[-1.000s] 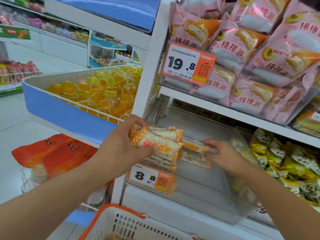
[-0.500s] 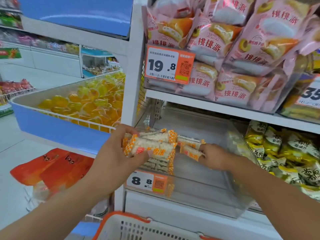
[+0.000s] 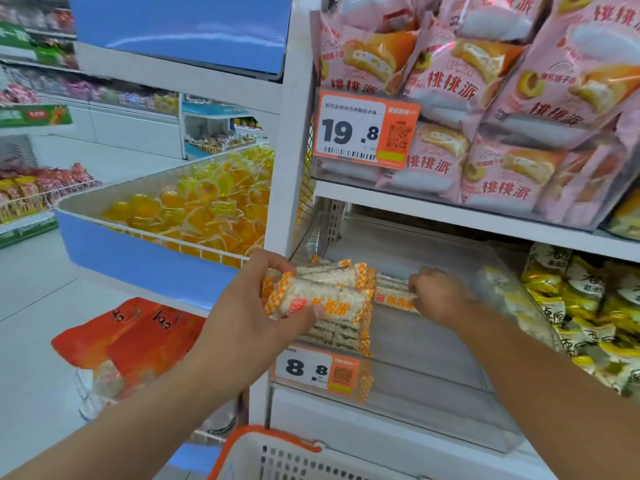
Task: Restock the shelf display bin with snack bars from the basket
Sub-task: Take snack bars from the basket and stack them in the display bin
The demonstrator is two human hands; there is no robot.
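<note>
So the placing step is in hand: a bundle of bars is grasped in the left hand, its grip curled round them just over the bin at its 9 o'clock edge. A single bar is pinched by the right hand and set down inside, around the bin's 12 o'clock. Most of the bin looks bare, so the job is judged barely started. Next, the bundle probably needs lowering in beside that bar, then more fetched from the basket at 6 o'clock.
</note>
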